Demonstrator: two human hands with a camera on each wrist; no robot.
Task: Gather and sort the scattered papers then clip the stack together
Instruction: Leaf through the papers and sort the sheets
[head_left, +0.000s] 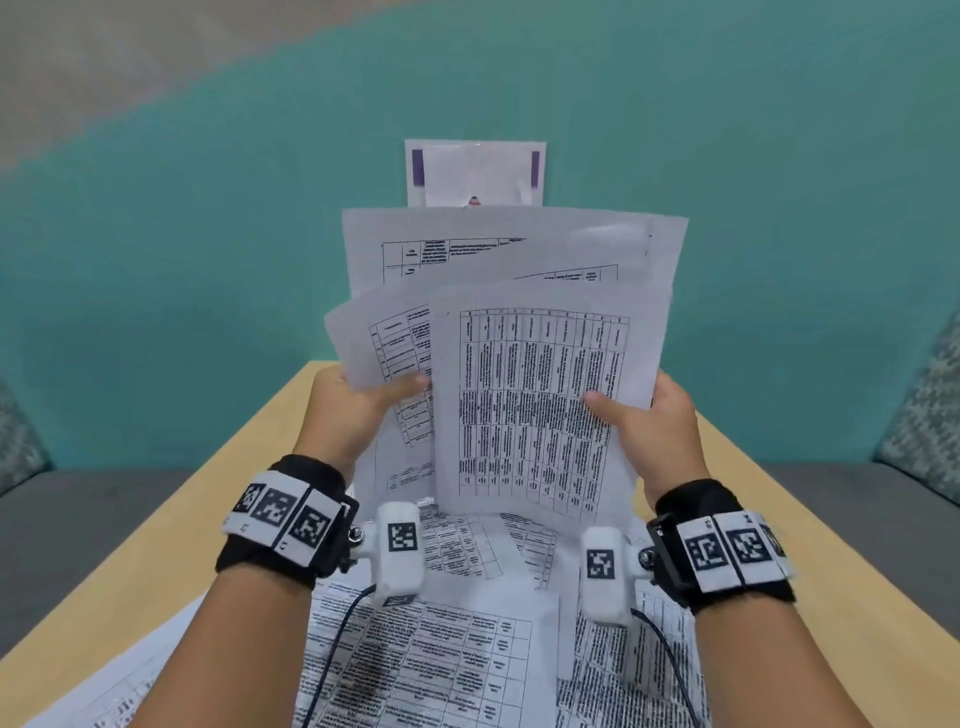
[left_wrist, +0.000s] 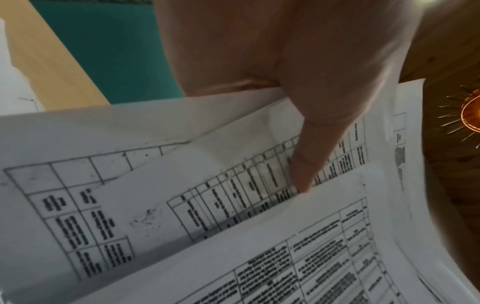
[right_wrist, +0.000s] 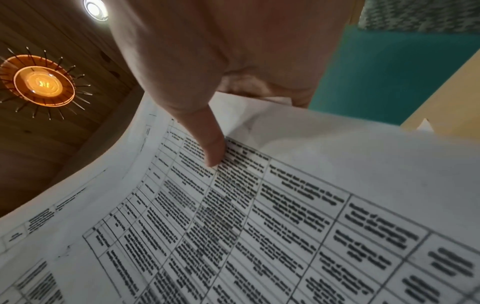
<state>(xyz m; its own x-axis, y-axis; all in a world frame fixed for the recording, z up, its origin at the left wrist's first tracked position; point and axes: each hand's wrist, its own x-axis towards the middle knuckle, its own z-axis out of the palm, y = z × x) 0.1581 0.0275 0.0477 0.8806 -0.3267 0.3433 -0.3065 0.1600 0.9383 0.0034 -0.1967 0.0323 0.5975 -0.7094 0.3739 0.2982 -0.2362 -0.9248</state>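
I hold an uneven, fanned stack of printed sheets (head_left: 540, 364) upright above the table, tables of text facing me. My left hand (head_left: 358, 405) grips the stack's left side, thumb pressed on a sheet (left_wrist: 233, 185) and fingers behind. My right hand (head_left: 654, 421) grips the right side, thumb lying on the front sheet (right_wrist: 285, 226). More printed papers (head_left: 457, 649) lie scattered flat on the wooden table (head_left: 156, 545) under my wrists. No clip shows in any view.
A white sheet with purple bars (head_left: 475, 174) stands behind the stack against the teal wall (head_left: 208, 260). Grey seats with patterned cushions (head_left: 924, 415) flank the table. Cables (head_left: 332, 654) from the wrist cameras hang over the loose papers.
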